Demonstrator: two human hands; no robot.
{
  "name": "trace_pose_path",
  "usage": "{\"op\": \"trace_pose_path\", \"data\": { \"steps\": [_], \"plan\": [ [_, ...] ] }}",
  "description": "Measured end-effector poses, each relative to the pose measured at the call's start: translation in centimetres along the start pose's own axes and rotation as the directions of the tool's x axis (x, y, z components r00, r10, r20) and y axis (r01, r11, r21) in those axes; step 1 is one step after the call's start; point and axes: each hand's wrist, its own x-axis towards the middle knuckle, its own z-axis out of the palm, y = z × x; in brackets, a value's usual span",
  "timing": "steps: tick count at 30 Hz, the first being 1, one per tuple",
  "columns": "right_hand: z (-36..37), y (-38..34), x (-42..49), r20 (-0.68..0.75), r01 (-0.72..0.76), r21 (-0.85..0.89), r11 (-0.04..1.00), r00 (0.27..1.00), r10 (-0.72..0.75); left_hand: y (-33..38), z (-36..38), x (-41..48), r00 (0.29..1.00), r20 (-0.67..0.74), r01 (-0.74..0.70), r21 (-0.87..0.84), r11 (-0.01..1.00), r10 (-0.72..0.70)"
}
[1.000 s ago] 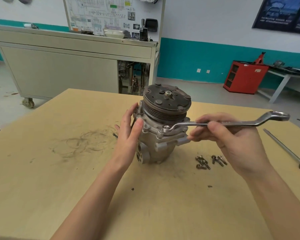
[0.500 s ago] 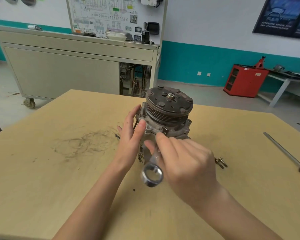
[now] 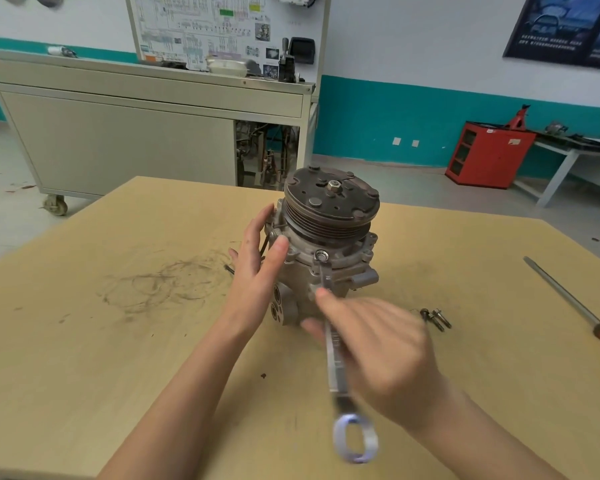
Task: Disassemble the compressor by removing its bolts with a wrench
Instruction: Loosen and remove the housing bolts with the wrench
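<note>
The grey metal compressor point(image 3: 326, 251) stands upright on the wooden table point(image 3: 118, 341), its dark pulley facing up. My left hand point(image 3: 260, 268) rests flat against its left side, fingers straight. My right hand point(image 3: 378, 348) grips the shaft of a long silver ring wrench point(image 3: 336, 362). The wrench's far ring sits over a bolt point(image 3: 321, 255) on the compressor's front flange. Its free ring end points toward me and is blurred.
Several loose bolts point(image 3: 435, 318) lie on the table right of my right hand. A long screwdriver with an orange handle point(image 3: 568, 306) lies near the table's right edge. A grey cabinet on wheels point(image 3: 118, 140) and a red cabinet point(image 3: 485, 154) stand beyond the table.
My right hand has swung the wrench handle from pointing right round toward me, with its ring staying on the front bolt. My left hand stays against the compressor.
</note>
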Motion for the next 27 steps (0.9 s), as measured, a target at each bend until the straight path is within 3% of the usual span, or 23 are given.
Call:
{"op": "trace_pose_path", "data": {
  "steps": [2, 3, 4, 6, 8, 10, 12, 14, 15, 17, 18, 20, 23, 27],
  "plan": [
    [-1.4, 2.2, -1.3, 0.051, -0.181, 0.276, 0.944, 0.983, 0.174, 0.2, 0.0, -0.1, 1.0, 0.007, 0.012, 0.004, 1.0, -0.012],
    [-2.0, 3.4, -1.6, 0.147, -0.342, 0.451, 0.825, 0.94, 0.309, 0.2, 0.0, -0.2, 1.0, 0.009, 0.017, 0.006, 1.0, -0.017],
    [-2.4, 4.6, -1.7, 0.28, -0.496, 0.596, 0.631, 0.866, 0.415, 0.3, 0.0, -0.2, 1.0, 0.011, 0.02, 0.009, 1.0, -0.02],
    [-2.1, 7.1, -1.3, 0.521, -0.657, 0.729, 0.191, 0.714, 0.467, 0.4, 0.0, -0.2, 1.0, 0.01, 0.022, 0.009, 1.0, -0.022],
    [-1.1, 9.3, -0.6, 0.646, -0.681, 0.728, -0.082, 0.64, 0.417, 0.5, 0.0, -0.2, 1.0, 0.011, 0.026, 0.006, 1.0, -0.027],
    [-0.4, 10.9, 0.4, 0.716, -0.695, 0.686, -0.214, 0.594, 0.367, 0.6, 0.1, -0.2, 1.0, 0.012, 0.028, 0.012, 1.0, -0.029],
    [-0.1, 11.6, 0.8, 0.741, -0.704, 0.664, -0.251, 0.573, 0.35, 0.7, 0.0, -0.3, 0.999, 0.015, 0.029, 0.016, 0.999, -0.03],
    [-0.4, 11.3, 1.2, 0.703, -0.7, 0.691, -0.183, 0.59, 0.398, 0.7, 0.0, -0.3, 0.999, 0.018, 0.038, 0.009, 0.999, -0.038],
    [-0.9, 10.8, 1.4, 0.63, -0.693, 0.72, -0.037, 0.631, 0.453, 0.6, 0.0, -0.3, 0.999, 0.02, 0.041, 0.006, 0.999, -0.041],
    [-2.4, 9.3, 2.0, 0.367, -0.588, 0.664, 0.462, 0.794, 0.485, 0.5, 0.0, -0.3, 0.999, 0.018, 0.038, 0.012, 0.999, -0.038],
    [-3.2, 8.4, 2.3, 0.25, -0.461, 0.566, 0.684, 0.886, 0.391, 0.5, 0.0, -0.3, 0.999, 0.015, 0.036, 0.017, 0.999, -0.037],
    [-4.4, 6.2, 2.7, 0.132, -0.215, 0.329, 0.919, 0.975, 0.18, 0.4, 0.0, -0.3, 0.999, 0.009, 0.031, 0.011, 0.999, -0.031],
    [-4.3, 3.4, 2.9, 0.067, -0.019, 0.032, 0.999, 0.998, 0.017, 0.3, 0.0, -0.3, 1.0, 0.002, 0.013, 0.002, 1.0, -0.013],
    [-2.8, 1.0, 2.5, 0.057, 0.134, -0.18, 0.975, 0.99, -0.125, 0.3, 0.0, -0.3, 1.0, -0.008, -0.006, 0.016, 1.0, 0.006]
  ]
}}
